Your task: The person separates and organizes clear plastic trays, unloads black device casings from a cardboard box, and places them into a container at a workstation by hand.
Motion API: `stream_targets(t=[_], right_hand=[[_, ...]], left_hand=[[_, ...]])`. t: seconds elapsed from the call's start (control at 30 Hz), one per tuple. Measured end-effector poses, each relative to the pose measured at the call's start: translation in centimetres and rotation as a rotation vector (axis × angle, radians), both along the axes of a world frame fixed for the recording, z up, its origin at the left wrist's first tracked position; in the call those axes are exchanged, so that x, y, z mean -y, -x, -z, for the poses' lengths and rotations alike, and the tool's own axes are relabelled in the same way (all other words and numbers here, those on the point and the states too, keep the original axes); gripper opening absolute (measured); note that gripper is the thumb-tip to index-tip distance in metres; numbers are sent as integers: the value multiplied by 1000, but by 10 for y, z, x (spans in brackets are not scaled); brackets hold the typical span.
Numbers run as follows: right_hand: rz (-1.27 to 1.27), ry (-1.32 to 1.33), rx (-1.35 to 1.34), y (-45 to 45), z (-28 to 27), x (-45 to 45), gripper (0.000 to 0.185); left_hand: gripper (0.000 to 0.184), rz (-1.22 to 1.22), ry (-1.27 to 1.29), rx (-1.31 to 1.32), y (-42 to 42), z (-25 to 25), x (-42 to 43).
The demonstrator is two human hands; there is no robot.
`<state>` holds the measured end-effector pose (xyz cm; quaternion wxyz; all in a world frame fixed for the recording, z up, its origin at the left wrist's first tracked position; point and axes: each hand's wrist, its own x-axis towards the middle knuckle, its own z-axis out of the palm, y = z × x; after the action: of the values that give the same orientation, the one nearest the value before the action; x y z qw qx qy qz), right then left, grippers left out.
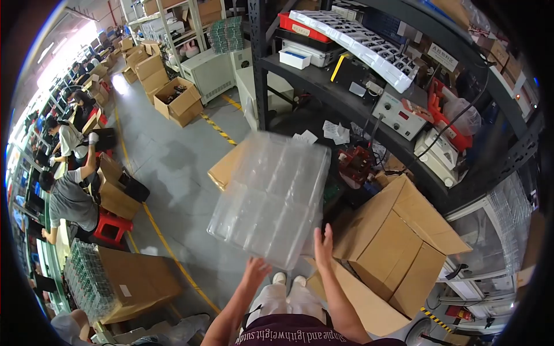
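A clear plastic blister tray [268,196] with moulded compartments is held up in front of me, tilted and slightly blurred. At its near lower edge, my left hand [257,271] is closed with the fingers curled on the rim. My right hand [324,245] is beside the tray's lower right side, fingers stretched upward and thumb apart; whether it touches the plastic I cannot tell. Close to the right forearm stands an open cardboard box [398,248], flaps folded out. Part of another cardboard box [228,167] shows behind the tray.
A black metal shelf [329,81] on the right carries a white moulded tray [360,46], a control unit [401,118] and red bins. On the left, several people sit along a work line, near a red stool [112,226] and a box [141,282] beside stacked clear trays.
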<state>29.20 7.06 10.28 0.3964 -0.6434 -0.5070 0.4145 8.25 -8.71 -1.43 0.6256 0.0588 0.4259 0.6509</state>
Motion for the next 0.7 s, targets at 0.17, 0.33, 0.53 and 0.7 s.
stream_targets(t=[0.17, 0.33, 0.53, 0.7], right_hand=[[-69, -127, 414, 7, 39, -10, 68], [-44, -220, 517, 20, 33, -33, 69], [-46, -464, 711, 42, -46, -94, 62], [69, -543, 853, 61, -81, -152, 59]], left_hand=[[77, -35, 371, 105, -24, -30, 0], [78, -282, 399, -700, 25, -83, -7], [61, -174, 61, -1690, 92, -203, -101], [60, -116, 70, -1969, 117, -230, -197]])
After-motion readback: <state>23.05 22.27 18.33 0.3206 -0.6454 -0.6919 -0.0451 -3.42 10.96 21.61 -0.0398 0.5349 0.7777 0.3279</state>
